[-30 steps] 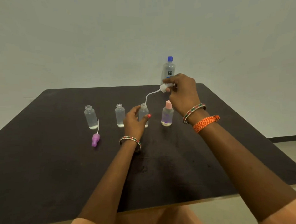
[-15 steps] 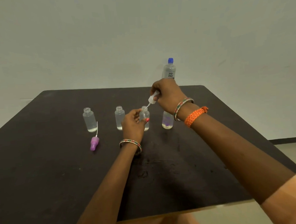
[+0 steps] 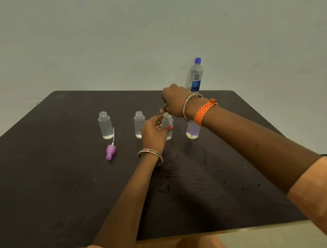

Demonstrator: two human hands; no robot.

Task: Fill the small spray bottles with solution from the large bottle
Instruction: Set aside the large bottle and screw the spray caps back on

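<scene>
A dark, square-cornered desk [image 3: 68, 192] carried everything. Near its far right corner stood the tall clear large bottle with a blue cap and blue label [image 3: 194, 76], upright. Toward the far edge ran a row of four small clear plastic spray bottles. The leftmost [image 3: 105, 126] and second [image 3: 139, 123] stood uncapped; the fourth [image 3: 192, 131] stood partly hidden behind the right wrist. The left hand [image 3: 152, 132] curled around the third bottle [image 3: 168, 123]. The right hand [image 3: 174, 101] pinched a white spray cap [image 3: 164, 108] at that bottle's neck. A purple spray cap with a white tube [image 3: 110, 151] lay just beside the leftmost bottle.
</scene>
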